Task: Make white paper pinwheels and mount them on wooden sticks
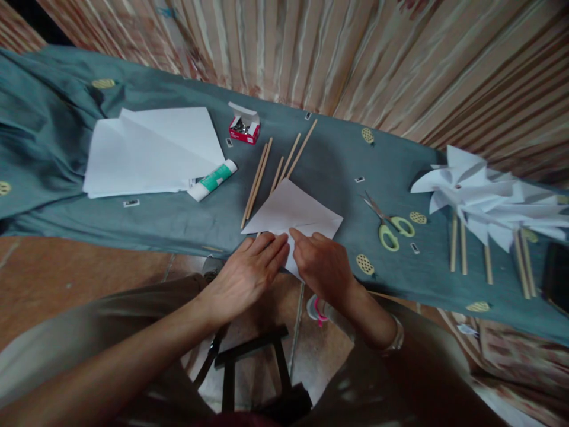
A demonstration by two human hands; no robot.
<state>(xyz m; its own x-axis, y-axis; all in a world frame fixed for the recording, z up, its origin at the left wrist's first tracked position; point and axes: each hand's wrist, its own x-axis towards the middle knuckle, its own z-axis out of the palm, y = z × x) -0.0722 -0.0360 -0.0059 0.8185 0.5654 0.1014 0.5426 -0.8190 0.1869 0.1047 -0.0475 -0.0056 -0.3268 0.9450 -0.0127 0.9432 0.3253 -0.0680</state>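
A white square of paper lies on the table's front edge, with a slit or crease near its middle and its lower corner overhanging. My left hand rests on its lower left part, fingers stretched out and close together. At the lower right side is my right hand, its index fingertip pressed on the paper by the left fingertips and its other fingers curled in at the paper's edge. The right thumb is hidden. Several thin wooden sticks lie behind and partly under the paper.
Left are a stack of white sheets, a glue stick and an open red box of small metal pieces. Right are green-handled scissors and several paper pinwheels on sticks. A pleated curtain hangs behind the table.
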